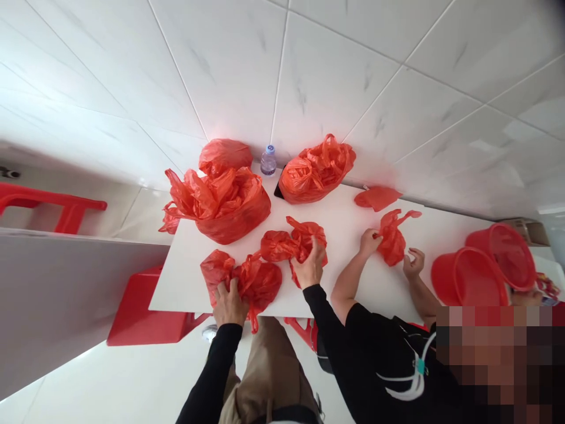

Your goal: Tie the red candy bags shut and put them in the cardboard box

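Near the front edge of the white table [339, 235], my left hand [229, 304] has its fingers curled into a filled red plastic bag [217, 268]. Touching that bag on its right is another knotted red plastic bag [265, 282]. My right hand [309, 266] grips a crumpled red plastic bag [311, 234], fingers over its top and right side. Beside it on the left lies a smaller red bundle [277, 245]. What the bags contain is hidden by the plastic.
Large filled red bags [229, 215] stand at the back left, another [320, 171] at the back middle. A water bottle [268, 161] is between them by the wall. On my right, a co-worker's hands [369, 241] handle a red bag [391, 238]. Red buckets [481, 280] sit farther right.
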### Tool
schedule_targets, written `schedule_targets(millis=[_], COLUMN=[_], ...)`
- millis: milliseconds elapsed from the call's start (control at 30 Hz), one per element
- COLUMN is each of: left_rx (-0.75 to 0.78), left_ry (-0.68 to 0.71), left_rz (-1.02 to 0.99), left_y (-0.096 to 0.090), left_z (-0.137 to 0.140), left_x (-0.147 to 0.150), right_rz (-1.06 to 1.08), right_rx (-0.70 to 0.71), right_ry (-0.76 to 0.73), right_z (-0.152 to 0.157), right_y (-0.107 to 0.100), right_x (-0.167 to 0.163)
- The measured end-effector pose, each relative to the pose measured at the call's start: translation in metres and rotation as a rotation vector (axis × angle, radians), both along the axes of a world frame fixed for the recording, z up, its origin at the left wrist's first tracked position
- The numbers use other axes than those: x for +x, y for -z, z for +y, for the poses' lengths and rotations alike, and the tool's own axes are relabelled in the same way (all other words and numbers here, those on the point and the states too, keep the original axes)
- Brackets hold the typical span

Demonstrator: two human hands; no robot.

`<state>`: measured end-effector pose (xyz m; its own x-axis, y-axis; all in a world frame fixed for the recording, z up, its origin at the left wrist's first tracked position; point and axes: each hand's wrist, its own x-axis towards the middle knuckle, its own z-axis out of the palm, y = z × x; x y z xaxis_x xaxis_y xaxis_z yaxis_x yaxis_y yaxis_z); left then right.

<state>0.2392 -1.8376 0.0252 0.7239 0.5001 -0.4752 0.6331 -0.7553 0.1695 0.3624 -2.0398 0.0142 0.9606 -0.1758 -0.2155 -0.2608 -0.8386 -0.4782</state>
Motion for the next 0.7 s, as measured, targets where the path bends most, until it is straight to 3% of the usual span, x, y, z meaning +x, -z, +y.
schedule_targets(millis=[133, 233, 333, 533, 700], left_rx=[-0.018, -0.028, -0.026, -0.033, -0.052], left_ry=[-0.026, -0.056, -0.105, -0.252, -0.382], left_rz=[-0.001, -0.034, -0.083, -0.209, -0.381], left_y=[-0.002, -0.005, -0.011, -0.025, -0.045], left_z=[0.01, 0.017, 0.028, 0.054, 0.084], left_x=[-0.001, -0.003, -0.008, -0.039, -0.096], right_rz=[0.076, 0.106, 0.069, -0.019, -0.053], right_rx=[0.011, 0.078, 0.142, 0.227, 0.295], right_ry=[0.131, 0.079, 0.021, -0.017, -0.097], right_z=[-0.023, -0.03, -0.031, -0.026, -0.006], right_y=[0.016, 0.029, 0.029, 0.0, -0.04], right_x=[0.026, 0.038, 0.035, 0.0, -0.037])
